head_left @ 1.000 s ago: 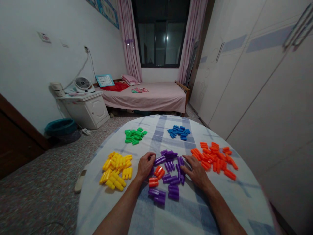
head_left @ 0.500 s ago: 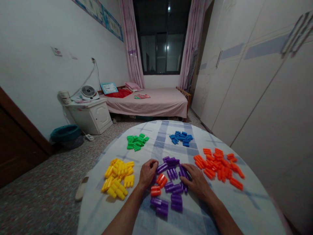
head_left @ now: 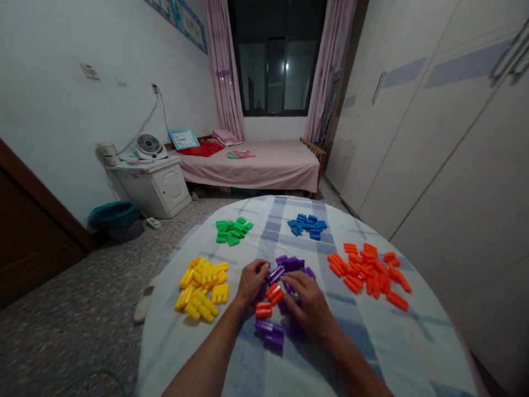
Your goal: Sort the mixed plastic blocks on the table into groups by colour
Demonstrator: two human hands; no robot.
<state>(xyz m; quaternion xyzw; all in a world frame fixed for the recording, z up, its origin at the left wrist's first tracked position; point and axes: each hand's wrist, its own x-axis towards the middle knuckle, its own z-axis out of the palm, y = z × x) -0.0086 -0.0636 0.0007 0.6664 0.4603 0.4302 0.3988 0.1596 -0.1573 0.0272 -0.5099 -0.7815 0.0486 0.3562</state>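
Note:
My left hand (head_left: 251, 283) rests on the left edge of a pile of purple plastic pieces (head_left: 289, 263), its fingers curled and pinched at a purple piece. My right hand (head_left: 309, 303) lies over the middle of the same pile, fingers bent down onto the pieces and hiding several of them. Two orange pieces (head_left: 268, 300) lie in the pile between my hands. More purple pieces (head_left: 269, 333) sit just below them. All of this is on a round table with a blue-and-white checked cloth (head_left: 372, 342).
Sorted heaps lie around the table: yellow (head_left: 202, 288) at left, green (head_left: 232, 230) at back left, blue (head_left: 308, 226) at back, orange (head_left: 367, 273) at right. Beyond stand a bed (head_left: 256, 165), a white cabinet with a fan (head_left: 151, 184), a teal basin (head_left: 112, 216) and white wardrobes (head_left: 433, 138).
My right hand has slid left from the pile's right side to its middle, covering purple pieces. My left hand has stayed at the pile's left edge. The camera has shifted slightly.

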